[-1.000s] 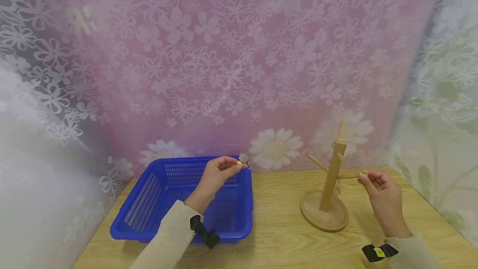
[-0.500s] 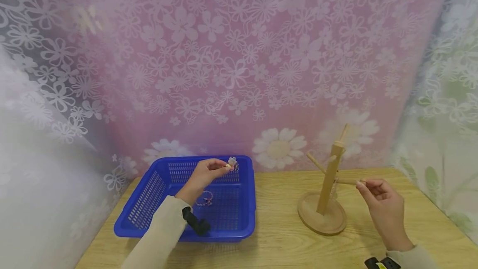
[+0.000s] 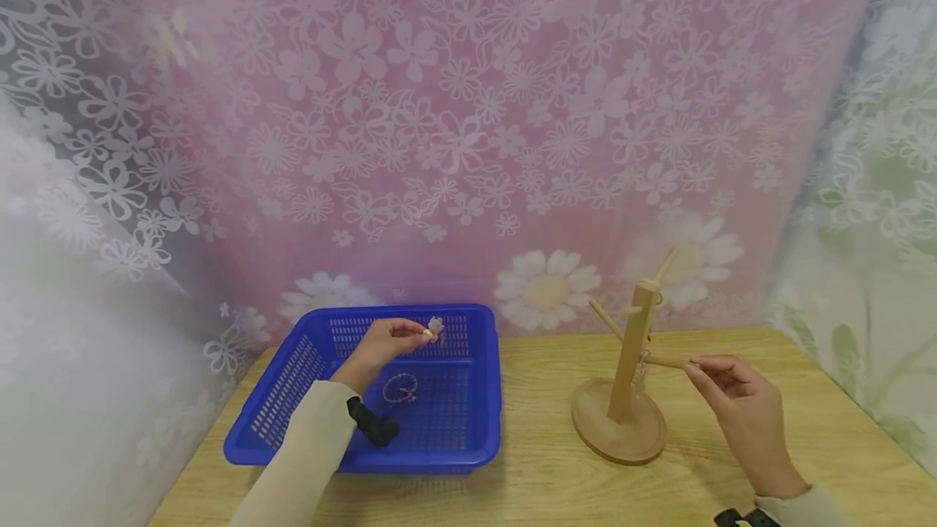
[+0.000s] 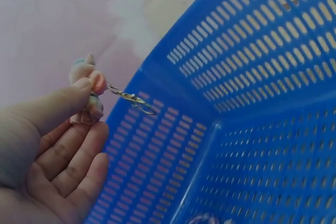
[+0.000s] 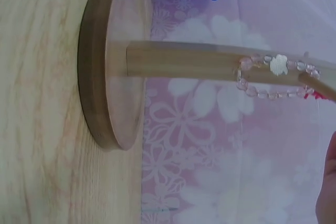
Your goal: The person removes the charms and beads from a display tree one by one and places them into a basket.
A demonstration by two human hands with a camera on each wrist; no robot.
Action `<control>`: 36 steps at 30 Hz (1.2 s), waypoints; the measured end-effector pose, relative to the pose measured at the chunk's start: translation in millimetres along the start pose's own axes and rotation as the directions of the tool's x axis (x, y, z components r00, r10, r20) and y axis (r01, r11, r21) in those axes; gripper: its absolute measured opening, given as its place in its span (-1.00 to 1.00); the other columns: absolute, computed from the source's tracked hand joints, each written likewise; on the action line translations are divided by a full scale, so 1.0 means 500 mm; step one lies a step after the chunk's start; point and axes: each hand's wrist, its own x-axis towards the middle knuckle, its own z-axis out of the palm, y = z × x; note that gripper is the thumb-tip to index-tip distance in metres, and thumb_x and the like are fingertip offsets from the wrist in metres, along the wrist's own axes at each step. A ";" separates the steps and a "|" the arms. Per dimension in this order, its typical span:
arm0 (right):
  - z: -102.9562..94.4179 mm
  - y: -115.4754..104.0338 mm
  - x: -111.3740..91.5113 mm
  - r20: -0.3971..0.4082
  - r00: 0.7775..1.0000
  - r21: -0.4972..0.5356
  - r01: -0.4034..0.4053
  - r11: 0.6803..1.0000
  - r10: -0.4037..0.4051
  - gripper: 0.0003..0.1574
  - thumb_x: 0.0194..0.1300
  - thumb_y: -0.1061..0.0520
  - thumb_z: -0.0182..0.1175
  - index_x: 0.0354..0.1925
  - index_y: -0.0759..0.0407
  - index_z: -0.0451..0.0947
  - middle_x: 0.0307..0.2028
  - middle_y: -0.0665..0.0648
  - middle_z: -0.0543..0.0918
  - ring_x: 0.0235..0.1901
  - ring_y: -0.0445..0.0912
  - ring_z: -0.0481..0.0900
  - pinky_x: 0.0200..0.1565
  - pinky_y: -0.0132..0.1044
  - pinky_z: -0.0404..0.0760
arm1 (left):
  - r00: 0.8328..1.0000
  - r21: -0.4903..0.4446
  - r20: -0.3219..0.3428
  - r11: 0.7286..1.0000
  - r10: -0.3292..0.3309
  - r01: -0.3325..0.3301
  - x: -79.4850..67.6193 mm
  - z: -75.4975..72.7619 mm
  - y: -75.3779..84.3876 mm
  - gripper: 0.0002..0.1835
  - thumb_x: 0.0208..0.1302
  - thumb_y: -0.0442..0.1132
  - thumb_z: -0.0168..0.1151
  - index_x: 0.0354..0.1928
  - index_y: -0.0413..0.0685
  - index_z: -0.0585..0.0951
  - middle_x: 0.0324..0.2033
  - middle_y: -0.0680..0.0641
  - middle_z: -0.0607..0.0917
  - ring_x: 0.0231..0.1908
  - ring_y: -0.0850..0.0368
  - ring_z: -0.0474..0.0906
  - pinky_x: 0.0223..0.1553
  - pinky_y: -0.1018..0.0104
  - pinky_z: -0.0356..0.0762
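Note:
Over the blue basket (image 3: 486, 405), my left hand (image 3: 376, 350) pinches a small figure keychain (image 3: 436, 325) between thumb and fingers. Its metal ring (image 4: 144, 109) hangs free in the left wrist view. A beaded bracelet (image 3: 399, 389) lies on the basket floor. To the right, my right hand (image 3: 743, 421) pinches the end of a peg (image 3: 662, 361) on a wooden stand (image 3: 625, 372). From that peg hangs a pink and clear beaded bracelet (image 5: 252, 92) with a pale charm, near the post. The right fingertips are out of the right wrist view.
The stand's round base (image 3: 618, 446) rests on the wooden table (image 3: 542, 429), right of the basket. Other pegs (image 3: 606, 320) stick out from its upper post, and a small ring shows near the top. A floral curtain (image 3: 454, 145) closes off the back and sides.
My left hand has moved left with the keychain, further over the basket, uncovering the bracelet inside. The stand has shifted left and turned slightly, with my right hand still on its peg.

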 end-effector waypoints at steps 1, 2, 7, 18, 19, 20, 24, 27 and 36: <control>-0.004 0.001 0.002 0.014 1.000 -0.013 0.014 1.000 -0.014 -0.82 0.21 0.45 0.16 -0.17 0.51 0.52 -0.28 -0.16 0.66 -0.33 -0.33 0.61 -0.26 -0.59 0.54 | 1.000 0.002 0.004 1.000 -0.008 0.008 0.001 -0.002 -0.003 -0.75 0.19 -0.23 0.32 -0.16 -0.26 0.64 -0.22 -0.14 0.72 -0.11 -0.03 0.60 0.04 -0.02 0.47; -0.009 0.003 0.004 0.028 0.999 -0.019 0.026 0.999 -0.025 -0.82 0.24 0.44 0.13 -0.16 0.53 0.51 -0.28 -0.18 0.66 -0.31 -0.33 0.61 -0.23 -0.60 0.52 | 1.000 0.003 0.008 1.000 -0.014 0.014 0.002 -0.005 -0.007 -0.74 0.18 -0.22 0.33 -0.16 -0.26 0.64 -0.22 -0.13 0.72 -0.10 -0.04 0.60 0.03 0.00 0.47; -0.028 0.008 0.035 0.083 0.996 -0.080 0.039 0.996 -0.032 -0.78 0.37 0.33 0.02 -0.10 0.48 0.50 -0.25 -0.23 0.66 -0.22 -0.36 0.59 -0.10 -0.64 0.45 | 0.999 0.015 0.021 0.999 -0.031 0.031 0.009 -0.023 -0.022 -0.71 0.14 -0.19 0.36 -0.15 -0.22 0.65 -0.21 -0.11 0.72 -0.09 -0.04 0.60 0.06 -0.04 0.45; -0.036 -0.016 0.133 0.179 0.982 -0.189 -0.032 0.982 0.066 -0.63 0.40 0.07 0.07 0.08 0.22 0.50 -0.18 -0.36 0.61 -0.17 -0.43 0.55 -0.11 -0.71 0.37 | 0.995 0.059 0.082 0.997 -0.061 0.056 0.011 -0.053 -0.041 -0.76 0.19 -0.23 0.31 -0.15 -0.23 0.66 -0.22 -0.15 0.72 -0.02 -0.18 0.56 0.09 -0.11 0.40; -0.035 -0.018 0.142 0.181 0.980 -0.182 -0.043 0.982 0.077 -0.61 0.40 0.06 0.06 0.10 0.22 0.49 -0.16 -0.35 0.60 -0.17 -0.42 0.55 -0.10 -0.71 0.37 | 0.994 0.064 0.083 0.996 -0.066 0.061 0.011 -0.054 -0.041 -0.76 0.20 -0.23 0.31 -0.15 -0.23 0.66 -0.22 -0.15 0.72 -0.02 -0.18 0.56 0.09 -0.11 0.40; -0.034 -0.021 0.150 0.186 0.979 -0.187 -0.049 0.981 0.085 -0.59 0.40 0.04 0.06 0.12 0.20 0.48 -0.15 -0.36 0.59 -0.16 -0.42 0.54 -0.11 -0.71 0.37 | 0.994 0.071 0.086 0.995 -0.070 0.064 0.010 -0.056 -0.041 -0.75 0.20 -0.22 0.30 -0.14 -0.23 0.66 -0.22 -0.15 0.72 -0.02 -0.17 0.57 0.09 -0.10 0.40; -0.027 -0.038 0.180 0.209 0.974 -0.187 -0.053 0.981 0.093 -0.52 0.40 -0.02 0.05 0.19 0.17 0.44 -0.10 -0.35 0.57 -0.13 -0.42 0.54 -0.10 -0.71 0.37 | 0.991 0.116 0.099 0.990 -0.086 0.074 0.006 -0.061 -0.040 -0.70 0.20 -0.22 0.30 -0.09 -0.26 0.65 -0.23 -0.13 0.73 -0.04 -0.11 0.59 0.11 -0.10 0.39; -0.020 -0.050 0.202 0.222 0.972 -0.107 -0.058 0.993 0.081 -0.50 0.41 0.01 0.04 0.22 0.19 0.41 -0.09 -0.32 0.58 -0.13 -0.41 0.54 -0.11 -0.70 0.40 | 0.988 0.147 0.115 0.986 -0.099 0.081 0.002 -0.065 -0.042 -0.66 0.20 -0.23 0.31 -0.04 -0.29 0.63 -0.23 -0.14 0.73 -0.05 -0.08 0.59 0.12 -0.11 0.37; 0.006 -0.067 0.244 0.378 0.923 0.516 -0.270 0.812 0.067 -0.68 0.39 0.28 0.00 0.02 0.15 0.58 -0.08 -0.06 0.64 -0.14 -0.25 0.60 -0.04 -0.53 0.50 | 0.987 0.184 0.105 0.978 -0.125 0.104 0.010 -0.069 -0.064 -0.71 0.15 -0.35 0.32 -0.10 -0.36 0.64 -0.24 -0.15 0.73 -0.12 0.00 0.62 0.02 0.03 0.50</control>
